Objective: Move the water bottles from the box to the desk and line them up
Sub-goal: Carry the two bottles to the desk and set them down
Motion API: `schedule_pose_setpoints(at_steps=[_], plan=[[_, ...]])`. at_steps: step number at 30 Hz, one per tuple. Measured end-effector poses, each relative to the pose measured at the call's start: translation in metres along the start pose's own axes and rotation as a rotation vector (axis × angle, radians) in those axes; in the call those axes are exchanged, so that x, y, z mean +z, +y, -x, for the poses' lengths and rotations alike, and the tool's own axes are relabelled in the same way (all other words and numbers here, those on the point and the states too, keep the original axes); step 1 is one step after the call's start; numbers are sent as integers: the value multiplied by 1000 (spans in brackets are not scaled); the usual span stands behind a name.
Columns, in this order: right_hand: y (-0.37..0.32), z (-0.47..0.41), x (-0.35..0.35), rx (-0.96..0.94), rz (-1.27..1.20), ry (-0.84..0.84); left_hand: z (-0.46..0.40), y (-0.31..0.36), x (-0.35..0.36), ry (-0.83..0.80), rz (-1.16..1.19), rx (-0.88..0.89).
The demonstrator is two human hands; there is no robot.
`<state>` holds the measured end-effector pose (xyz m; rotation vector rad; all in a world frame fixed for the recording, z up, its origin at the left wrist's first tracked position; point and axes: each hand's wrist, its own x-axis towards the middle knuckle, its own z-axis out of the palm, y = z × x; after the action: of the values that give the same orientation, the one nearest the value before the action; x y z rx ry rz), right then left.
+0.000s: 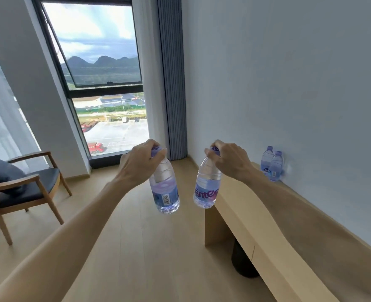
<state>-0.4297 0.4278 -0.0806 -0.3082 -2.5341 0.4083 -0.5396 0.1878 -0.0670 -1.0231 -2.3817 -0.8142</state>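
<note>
Carrying two bottles in air, at 12 o'clock, over floor beside desk (241, 199). Left hand (139, 162) gripping left bottle (163, 188) by purple cap, fingers curled round. Right hand (228, 159) pinching right bottle (207, 186) same way. Two placed bottles (271, 163) already standing touching at 2 o'clock, against wall. Box not showing; count remaining unknowable. Label reading partly "ante"; barcode showing on left one.

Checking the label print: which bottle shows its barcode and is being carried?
The bottle in the left hand, bottle: barcode faces the camera, held by its cap.
</note>
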Motion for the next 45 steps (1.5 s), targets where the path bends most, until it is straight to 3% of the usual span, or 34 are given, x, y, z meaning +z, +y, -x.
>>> schedule_pose_setpoints(at_steps=[9, 19, 29, 45], plan=[[87, -90, 26, 253, 37, 9, -158, -30, 124, -184, 131, 178], [216, -117, 13, 536, 108, 89, -271, 26, 270, -311, 238, 321], [342, -119, 4, 698, 192, 112, -329, 111, 408, -508, 345, 417], [458, -89, 38, 1035, 208, 32, -354, 198, 583, -871, 288, 795]])
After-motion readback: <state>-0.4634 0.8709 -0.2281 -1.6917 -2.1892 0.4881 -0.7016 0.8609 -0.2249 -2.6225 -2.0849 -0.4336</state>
